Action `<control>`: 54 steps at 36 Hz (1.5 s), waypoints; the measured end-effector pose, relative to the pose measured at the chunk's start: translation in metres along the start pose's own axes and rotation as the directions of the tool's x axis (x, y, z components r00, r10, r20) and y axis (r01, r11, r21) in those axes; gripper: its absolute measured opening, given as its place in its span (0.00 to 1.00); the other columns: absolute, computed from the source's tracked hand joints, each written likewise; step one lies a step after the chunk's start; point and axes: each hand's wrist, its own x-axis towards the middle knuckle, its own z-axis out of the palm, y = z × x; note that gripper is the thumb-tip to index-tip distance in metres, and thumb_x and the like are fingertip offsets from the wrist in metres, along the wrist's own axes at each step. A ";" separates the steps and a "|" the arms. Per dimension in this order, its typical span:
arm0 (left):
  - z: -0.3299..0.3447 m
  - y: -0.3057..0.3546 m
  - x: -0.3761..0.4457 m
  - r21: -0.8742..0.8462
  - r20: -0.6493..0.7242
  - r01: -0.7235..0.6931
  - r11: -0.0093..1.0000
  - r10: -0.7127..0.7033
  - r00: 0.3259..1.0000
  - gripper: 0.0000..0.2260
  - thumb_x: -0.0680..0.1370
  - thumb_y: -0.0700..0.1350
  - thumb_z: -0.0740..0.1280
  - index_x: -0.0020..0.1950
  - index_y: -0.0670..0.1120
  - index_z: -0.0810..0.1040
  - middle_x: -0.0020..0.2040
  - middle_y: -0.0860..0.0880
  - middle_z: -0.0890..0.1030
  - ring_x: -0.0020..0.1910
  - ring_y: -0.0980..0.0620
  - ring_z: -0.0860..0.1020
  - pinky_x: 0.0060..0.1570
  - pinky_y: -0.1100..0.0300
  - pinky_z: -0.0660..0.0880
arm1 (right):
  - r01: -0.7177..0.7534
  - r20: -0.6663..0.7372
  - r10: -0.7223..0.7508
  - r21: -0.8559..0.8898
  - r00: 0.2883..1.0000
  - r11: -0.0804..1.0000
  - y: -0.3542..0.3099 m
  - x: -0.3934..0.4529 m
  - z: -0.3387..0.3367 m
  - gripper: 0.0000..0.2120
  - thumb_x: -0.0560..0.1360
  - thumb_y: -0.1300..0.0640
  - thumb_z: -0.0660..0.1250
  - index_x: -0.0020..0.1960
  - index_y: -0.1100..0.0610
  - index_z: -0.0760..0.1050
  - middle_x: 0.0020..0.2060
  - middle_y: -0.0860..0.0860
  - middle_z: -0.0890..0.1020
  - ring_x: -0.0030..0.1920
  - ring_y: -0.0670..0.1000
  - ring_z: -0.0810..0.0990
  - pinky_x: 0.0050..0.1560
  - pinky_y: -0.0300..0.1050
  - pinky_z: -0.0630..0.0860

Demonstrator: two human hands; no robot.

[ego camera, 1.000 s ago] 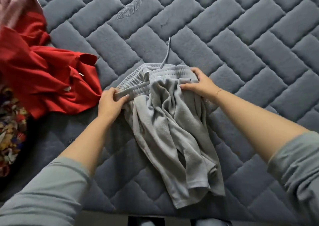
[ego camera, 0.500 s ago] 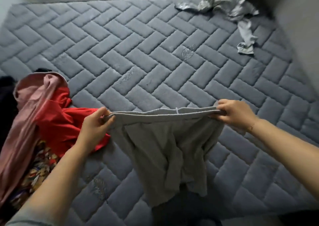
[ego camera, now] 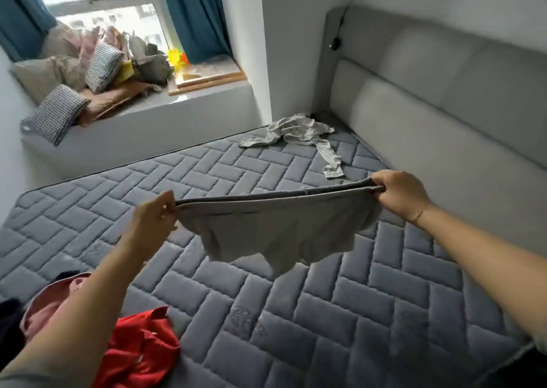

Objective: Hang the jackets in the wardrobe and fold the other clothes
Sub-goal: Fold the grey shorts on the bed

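Grey shorts (ego camera: 275, 227) hang in the air above the quilted grey mattress (ego camera: 296, 313), stretched by the waistband. My left hand (ego camera: 151, 218) pinches the left end of the waistband. My right hand (ego camera: 399, 195) grips the right end. The legs of the shorts swing free below. A red garment (ego camera: 142, 352) and a pink one (ego camera: 50, 301) lie crumpled at the lower left of the mattress. A light grey garment (ego camera: 299, 134) lies crumpled in the far corner by the headboard.
A padded grey headboard (ego camera: 444, 106) runs along the right. A window seat (ego camera: 133, 115) at the back left holds cushions (ego camera: 56, 115) and bedding. Something dark (ego camera: 7, 319) lies at the left edge.
Both hands have lifted the grey shorts off the mattress and pulled the waistband taut. The view has tilted up from the mattress to the room.
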 end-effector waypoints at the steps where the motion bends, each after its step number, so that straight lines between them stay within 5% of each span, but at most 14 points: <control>1: 0.006 0.012 0.011 -0.036 0.013 0.030 0.999 -0.030 0.999 0.16 0.74 0.32 0.69 0.36 0.50 0.69 0.30 0.42 0.76 0.27 0.49 0.78 0.31 0.55 0.78 | -0.006 -0.031 0.006 0.006 1.000 1.000 0.005 0.003 -0.007 0.03 0.69 0.67 0.65 0.38 0.62 0.75 0.41 0.61 0.81 0.44 0.65 0.79 0.36 0.48 0.65; 4: 0.032 0.051 0.045 -0.072 0.040 0.055 0.996 -0.053 0.998 0.16 0.72 0.32 0.70 0.33 0.49 0.68 0.31 0.41 0.76 0.34 0.43 0.78 0.38 0.49 0.77 | -0.067 -0.112 0.069 0.022 0.991 0.998 0.022 0.016 -0.020 0.05 0.68 0.67 0.66 0.37 0.59 0.72 0.39 0.63 0.80 0.42 0.66 0.79 0.36 0.47 0.64; 8: 0.072 0.101 0.080 -0.086 -0.024 -0.032 0.996 0.030 0.999 0.17 0.71 0.36 0.72 0.33 0.51 0.67 0.31 0.47 0.72 0.35 0.46 0.69 0.33 0.56 0.57 | -0.126 -0.201 0.138 0.071 0.970 0.990 0.048 0.026 -0.025 0.11 0.67 0.69 0.66 0.47 0.60 0.71 0.39 0.62 0.79 0.39 0.66 0.78 0.35 0.50 0.69; 13: 0.115 0.104 0.068 -0.099 -0.013 -0.148 0.984 0.148 0.989 0.09 0.71 0.32 0.71 0.40 0.43 0.74 0.35 0.47 0.77 0.35 0.48 0.72 0.31 0.70 0.63 | -0.099 -0.197 0.120 0.111 0.973 0.989 0.069 -0.012 -0.004 0.31 0.66 0.72 0.68 0.67 0.59 0.68 0.44 0.59 0.80 0.39 0.63 0.79 0.36 0.49 0.72; 15: 0.128 0.081 0.041 -0.078 0.009 -0.170 0.982 0.171 0.985 0.08 0.72 0.33 0.70 0.42 0.44 0.75 0.35 0.48 0.77 0.34 0.47 0.74 0.34 0.69 0.67 | -0.084 -0.123 0.099 0.121 0.987 0.989 0.069 -0.040 0.015 0.25 0.66 0.70 0.71 0.63 0.60 0.74 0.47 0.59 0.81 0.43 0.63 0.80 0.41 0.53 0.76; 18: 0.144 0.031 -0.013 -0.041 0.123 -0.192 0.981 0.196 0.973 0.11 0.74 0.36 0.69 0.50 0.51 0.73 0.38 0.47 0.79 0.37 0.43 0.78 0.37 0.53 0.72 | -0.133 0.059 0.124 0.193 0.991 0.972 0.054 -0.094 0.058 0.12 0.66 0.69 0.71 0.46 0.59 0.77 0.45 0.58 0.80 0.43 0.63 0.80 0.41 0.54 0.75; 22: 0.167 -0.045 -0.099 -0.082 0.233 -0.221 0.972 0.234 0.944 0.21 0.73 0.31 0.70 0.64 0.47 0.75 0.48 0.47 0.82 0.43 0.50 0.79 0.43 0.57 0.72 | -0.263 0.293 0.208 0.163 0.933 0.951 0.022 -0.185 0.149 0.17 0.63 0.68 0.67 0.40 0.50 0.65 0.41 0.48 0.75 0.43 0.59 0.77 0.34 0.45 0.63; 30: 0.222 -0.208 -0.249 0.049 0.527 -0.168 0.985 0.117 0.842 0.08 0.70 0.30 0.73 0.46 0.39 0.83 0.42 0.44 0.82 0.42 0.43 0.81 0.44 0.60 0.70 | -0.321 0.675 0.245 -0.013 0.696 0.947 -0.029 -0.347 0.330 0.15 0.67 0.66 0.63 0.45 0.51 0.64 0.46 0.46 0.70 0.53 0.52 0.74 0.41 0.44 0.67; 36: 0.248 -0.255 -0.297 0.210 0.542 -0.195 0.958 0.052 0.839 0.07 0.67 0.36 0.74 0.44 0.41 0.81 0.46 0.42 0.82 0.43 0.38 0.80 0.43 0.46 0.75 | -0.243 0.684 0.305 -0.189 0.663 0.951 -0.054 -0.400 0.379 0.18 0.71 0.43 0.68 0.55 0.50 0.70 0.52 0.48 0.71 0.57 0.51 0.71 0.55 0.45 0.68; 39: 0.261 -0.249 -0.314 0.278 0.581 -0.132 0.951 -0.057 0.812 0.20 0.64 0.38 0.78 0.54 0.44 0.80 0.59 0.42 0.78 0.56 0.37 0.76 0.56 0.43 0.68 | -0.244 0.563 0.286 -0.151 0.775 0.958 -0.062 -0.406 0.382 0.21 0.65 0.46 0.75 0.51 0.56 0.74 0.47 0.53 0.75 0.50 0.57 0.75 0.49 0.51 0.72; 43: 0.279 -0.229 -0.315 0.194 0.596 -0.252 0.948 0.091 0.798 0.25 0.64 0.42 0.80 0.59 0.46 0.79 0.62 0.44 0.77 0.59 0.39 0.76 0.58 0.44 0.69 | -0.116 0.447 0.165 -0.134 0.879 0.984 -0.068 -0.396 0.388 0.23 0.62 0.49 0.79 0.51 0.59 0.77 0.45 0.55 0.77 0.46 0.59 0.78 0.44 0.52 0.75; 49: 0.301 -0.225 -0.299 0.238 0.629 -0.161 0.958 -0.026 0.777 0.23 0.72 0.35 0.68 0.66 0.47 0.74 0.65 0.45 0.73 0.64 0.41 0.69 0.59 0.48 0.66 | 0.069 0.594 0.054 -0.183 0.803 0.981 -0.065 -0.377 0.404 0.20 0.71 0.46 0.70 0.54 0.59 0.74 0.46 0.54 0.75 0.46 0.55 0.77 0.31 0.49 0.76; 54: 0.293 -0.235 -0.287 0.150 0.618 -0.197 0.969 0.064 0.784 0.13 0.69 0.28 0.66 0.49 0.39 0.81 0.51 0.42 0.79 0.51 0.39 0.74 0.44 0.45 0.74 | 0.074 0.706 -0.007 -0.065 0.709 0.995 -0.061 -0.372 0.408 0.05 0.74 0.57 0.62 0.44 0.59 0.71 0.43 0.57 0.79 0.46 0.58 0.78 0.39 0.54 0.75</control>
